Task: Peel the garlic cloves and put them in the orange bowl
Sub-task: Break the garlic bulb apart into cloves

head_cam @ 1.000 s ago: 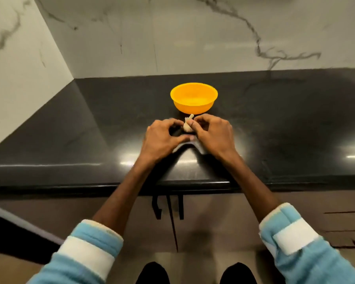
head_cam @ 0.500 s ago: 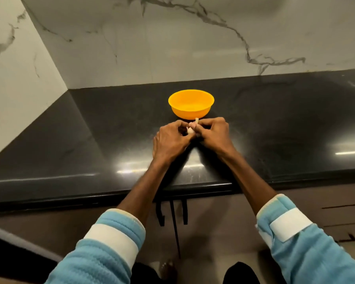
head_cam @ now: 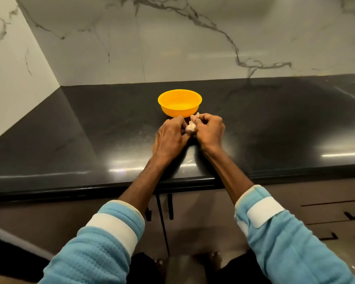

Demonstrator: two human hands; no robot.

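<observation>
An orange bowl (head_cam: 180, 103) stands on the black counter (head_cam: 90, 140), just beyond my hands; nothing shows inside it. A pale garlic piece (head_cam: 191, 126) with papery skin sits between both hands, just above the counter. My left hand (head_cam: 170, 138) grips it from the left with curled fingers. My right hand (head_cam: 210, 131) pinches its top from the right, where a strip of skin sticks up. Most of the garlic is hidden by my fingers.
White marble walls close the counter at the back and on the left. The counter's front edge (head_cam: 172, 181) runs below my wrists, with cabinet doors and dark handles (head_cam: 169, 206) under it.
My hands stay together on the garlic in front of the bowl. More of the garlic shows between the fingers now, and the camera has tilted slightly.
</observation>
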